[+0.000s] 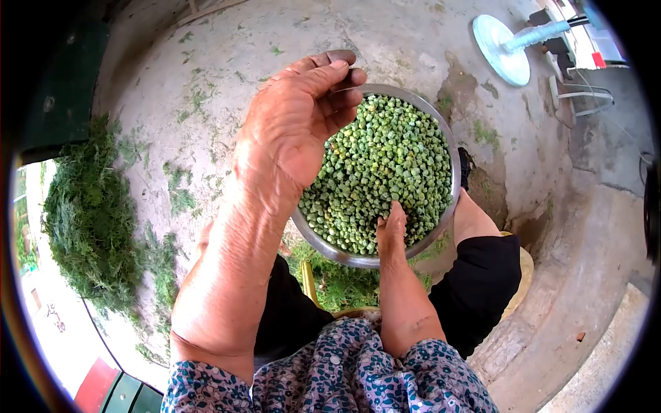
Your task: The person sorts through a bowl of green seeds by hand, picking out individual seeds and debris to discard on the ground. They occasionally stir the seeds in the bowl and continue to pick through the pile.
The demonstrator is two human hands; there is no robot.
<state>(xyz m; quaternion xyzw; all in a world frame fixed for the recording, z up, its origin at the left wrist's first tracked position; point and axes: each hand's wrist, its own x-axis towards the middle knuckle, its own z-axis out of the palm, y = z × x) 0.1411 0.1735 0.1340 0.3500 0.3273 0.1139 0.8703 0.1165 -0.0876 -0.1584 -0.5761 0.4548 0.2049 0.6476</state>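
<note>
A wide metal bowl (455, 165) is full of small round green pods or berries (385, 158), a few of them yellowish. My left hand (306, 113) is raised above the bowl's left rim, nearer the camera. Its fingers are curled and the thumb presses toward the index finger; whatever they may hold is too small to make out. Down at the near side of the bowl, my right hand (392, 226) touches the green pods. Its thumb shows, but the other fingers are mostly hidden among the pods.
Feathery green stems lie in a heap (93, 213) on the left, with loose sprigs scattered over the concrete floor (227, 51). A fan-like stand with a round pale base (501, 51) is at the upper right. Something yellow (309, 282) shows below the bowl, between my legs.
</note>
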